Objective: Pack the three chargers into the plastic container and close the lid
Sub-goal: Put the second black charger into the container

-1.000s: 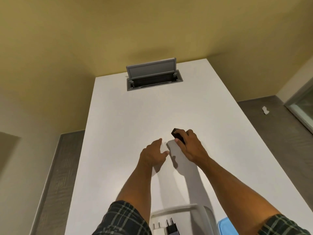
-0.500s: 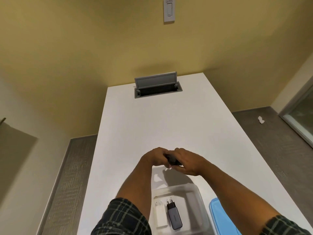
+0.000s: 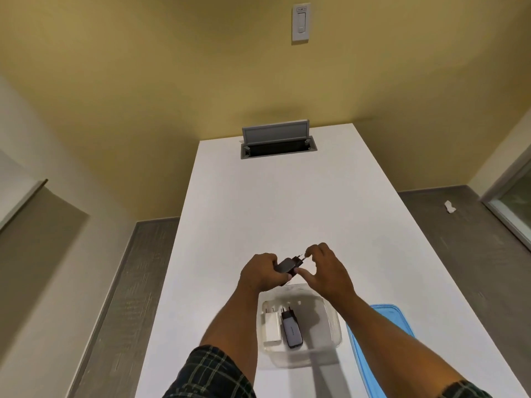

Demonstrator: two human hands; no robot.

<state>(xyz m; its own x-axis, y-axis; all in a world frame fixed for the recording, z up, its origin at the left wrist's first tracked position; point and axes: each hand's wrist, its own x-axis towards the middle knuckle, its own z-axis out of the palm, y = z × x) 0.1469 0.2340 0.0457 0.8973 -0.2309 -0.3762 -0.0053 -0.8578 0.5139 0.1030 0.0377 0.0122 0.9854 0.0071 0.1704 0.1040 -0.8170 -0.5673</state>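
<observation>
A clear plastic container (image 3: 330, 344) sits open on the white table (image 3: 287, 202) near me. Inside it lie a white charger (image 3: 271, 330) and, right beside it, a grey and black charger (image 3: 291, 328). Just beyond the container's far rim I hold a black charger (image 3: 288, 264) in the air. My left hand (image 3: 263, 272) grips its body. My right hand (image 3: 324, 271) pinches its plug end, thumb below and fingertip on the pins. The blue lid (image 3: 402, 349) lies flat to the right of the container, partly hidden by my right forearm.
An open grey cable box (image 3: 277, 140) is set into the table's far end. A light switch (image 3: 300, 23) hangs on the yellow wall. Grey floor runs along both sides of the table, with a white scrap (image 3: 449, 206) on the right.
The black charger went from my right hand on the table to both hands in the air, nearer the container. The view pulled back, showing the container, two chargers and the lid.
</observation>
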